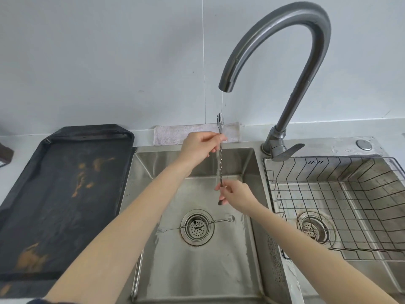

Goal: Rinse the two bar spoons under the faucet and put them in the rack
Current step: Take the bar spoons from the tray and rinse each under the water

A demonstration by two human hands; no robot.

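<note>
Under the running faucet (285, 62), both hands' fingers (215, 139) pinch one bar spoon (220, 159) upright — rinsing underway; the rack (328, 194) comes next.

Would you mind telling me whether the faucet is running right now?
On. A thin stream falls from the faucet spout onto the spoon held upright by the left hand and right hand.

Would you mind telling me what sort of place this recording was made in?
Most likely a kitchen or bar wash-up area: a stainless double sink with a gooseneck faucet running, a wire rack in the right basin, and a dark tray on the counter.
</note>
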